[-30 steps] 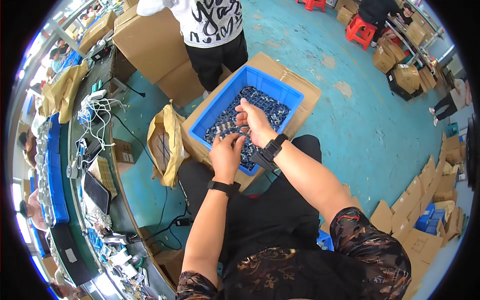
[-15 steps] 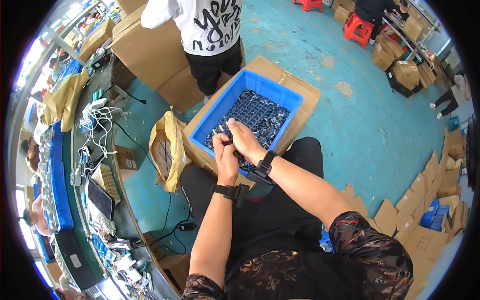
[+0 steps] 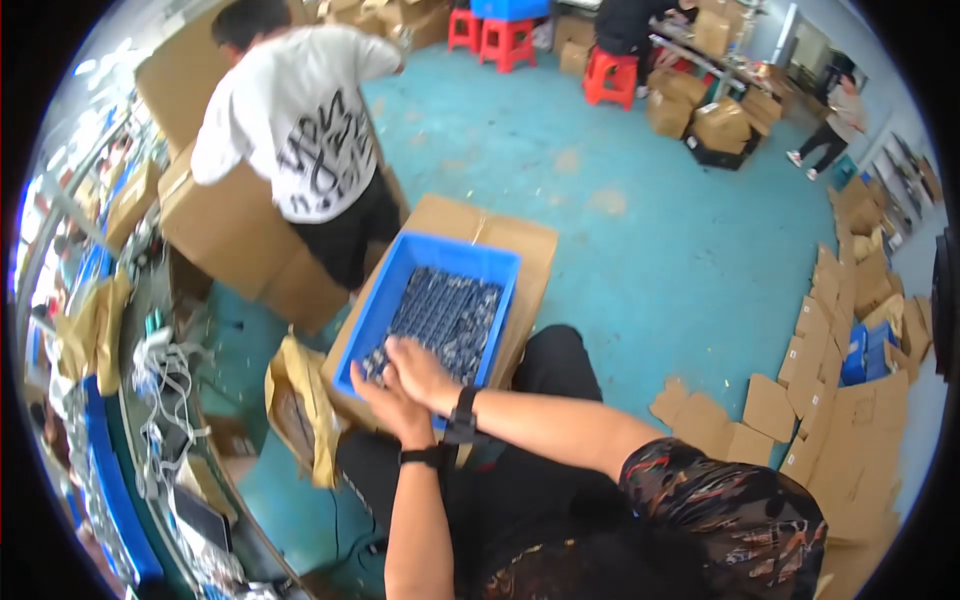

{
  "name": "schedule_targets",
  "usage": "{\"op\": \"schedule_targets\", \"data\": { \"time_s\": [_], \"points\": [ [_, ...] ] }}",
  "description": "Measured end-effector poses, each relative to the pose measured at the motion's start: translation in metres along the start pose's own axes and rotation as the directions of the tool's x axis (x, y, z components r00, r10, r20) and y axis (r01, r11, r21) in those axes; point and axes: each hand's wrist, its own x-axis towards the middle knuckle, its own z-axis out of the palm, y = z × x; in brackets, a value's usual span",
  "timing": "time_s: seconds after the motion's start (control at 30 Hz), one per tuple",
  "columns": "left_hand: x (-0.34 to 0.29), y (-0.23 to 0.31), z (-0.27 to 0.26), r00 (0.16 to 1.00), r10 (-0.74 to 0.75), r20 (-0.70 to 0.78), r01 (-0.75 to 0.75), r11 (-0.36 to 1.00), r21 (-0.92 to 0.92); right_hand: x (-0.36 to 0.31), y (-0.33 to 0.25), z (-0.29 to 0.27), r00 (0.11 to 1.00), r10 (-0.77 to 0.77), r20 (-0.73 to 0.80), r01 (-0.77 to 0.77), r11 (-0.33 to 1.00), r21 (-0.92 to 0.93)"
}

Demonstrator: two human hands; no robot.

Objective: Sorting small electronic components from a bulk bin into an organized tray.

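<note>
Parts (image 3: 452,312) in bin (image 3: 462,256); bin on carton (image 3: 532,242). Sack (image 3: 318,425) left of carton; cables (image 3: 163,368) further left. Person (image 3: 300,130) beyond carton, to left. Cardboard sheets (image 3: 773,407) at right.

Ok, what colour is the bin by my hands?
The bin is blue; it shows best in the head view.

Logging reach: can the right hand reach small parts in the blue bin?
Likely yes: the right hand is at the near end of the blue bin; no lid covers the small parts.
</note>
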Motion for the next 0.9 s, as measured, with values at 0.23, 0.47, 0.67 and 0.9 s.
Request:
{"op": "schedule_targets", "data": {
  "time_s": [0.23,0.47,0.67,0.9],
  "points": [
    [0.003,0.007,0.002,0.995,0.040,0.092,-0.045,0.997,0.059,-0.004,-0.013,-0.009,0.994,-0.048,-0.103,0.043,0.998,-0.044],
    [0.016,0.000,-0.003,0.989,0.047,0.142,-0.056,0.997,0.060,0.007,0.003,0.002,0.996,0.070,-0.060,-0.065,0.995,0.078],
    [0.026,0.017,0.024,0.983,0.004,0.181,-0.010,0.999,0.031,0.029,0.002,-0.020,0.975,0.210,-0.078,-0.162,0.900,0.405],
    [0.013,0.013,0.015,1.000,0.007,-0.022,-0.004,0.991,0.132,0.018,-0.006,-0.015,0.964,0.239,-0.113,-0.181,0.909,0.374]
  ]
}}
